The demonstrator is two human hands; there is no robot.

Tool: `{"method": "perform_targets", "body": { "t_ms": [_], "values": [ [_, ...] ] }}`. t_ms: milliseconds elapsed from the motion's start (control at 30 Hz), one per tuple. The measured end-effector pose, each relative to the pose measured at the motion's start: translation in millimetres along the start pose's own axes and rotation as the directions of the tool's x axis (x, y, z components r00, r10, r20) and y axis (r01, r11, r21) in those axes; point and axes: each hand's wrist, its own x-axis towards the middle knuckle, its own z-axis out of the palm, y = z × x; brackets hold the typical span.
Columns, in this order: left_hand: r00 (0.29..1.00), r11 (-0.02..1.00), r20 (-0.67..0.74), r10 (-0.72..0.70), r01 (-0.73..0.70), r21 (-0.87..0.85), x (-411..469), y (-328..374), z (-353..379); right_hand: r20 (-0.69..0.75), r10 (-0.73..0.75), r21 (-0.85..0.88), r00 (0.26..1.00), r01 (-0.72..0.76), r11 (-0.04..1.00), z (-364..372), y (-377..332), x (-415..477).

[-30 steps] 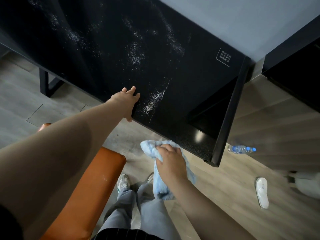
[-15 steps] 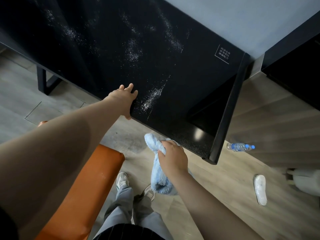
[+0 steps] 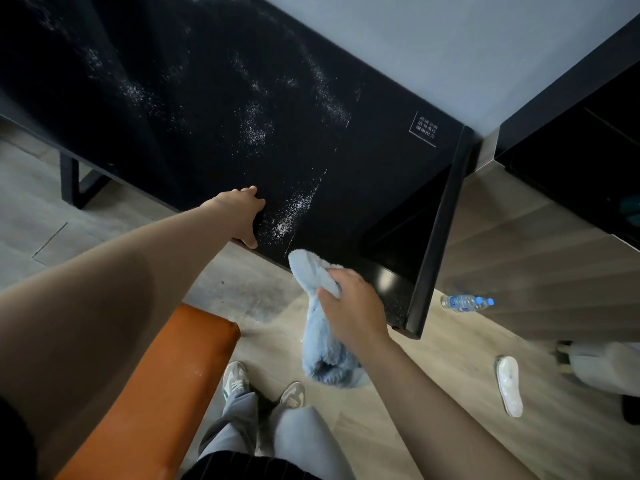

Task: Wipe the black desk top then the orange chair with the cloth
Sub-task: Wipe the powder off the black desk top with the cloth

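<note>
While my right hand (image 3: 349, 306) grips the bunched blue cloth (image 3: 322, 344), its bulk hangs below the fist, just beside the black desk top (image 3: 207, 116); left hand (image 3: 242, 213) lies flat on that edge; sweeping toward me could drop white dust (image 3: 287, 213) onto the orange chair (image 3: 166, 386).

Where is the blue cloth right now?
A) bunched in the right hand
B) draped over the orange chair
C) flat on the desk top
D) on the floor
A: the right hand grips the bunched cloth, which hangs below it by the desk top's near edge.
</note>
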Motion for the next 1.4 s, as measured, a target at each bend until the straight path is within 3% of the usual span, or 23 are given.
{"method": "perform_targets", "body": {
  "t_ms": [200,567,1033,1200,1400],
  "values": [
    [1.000,0.989,-0.021,0.011,-0.014,-0.146,-3,-13,2,-0.120,-0.063,0.014,0.991,0.065,0.998,-41,-23,41],
    [0.996,0.953,-0.086,-0.021,-0.007,-0.303,29,-35,-50,-0.196,-0.133,0.036,0.972,0.142,0.989,-107,-36,175],
    [0.977,0.964,-0.139,-0.162,0.127,-0.233,169,-26,-135,-0.207,-0.164,-0.122,0.964,0.141,0.982,-176,-12,421],
    [0.975,0.974,-0.122,-0.185,0.165,-0.158,204,-22,-138,-0.211,-0.156,-0.188,0.965,0.117,0.975,-183,3,480],
    [0.980,0.965,-0.083,-0.181,0.160,-0.210,218,-27,-127,-0.243,-0.212,-0.228,0.946,0.157,0.961,-181,14,525]
  ]
}}
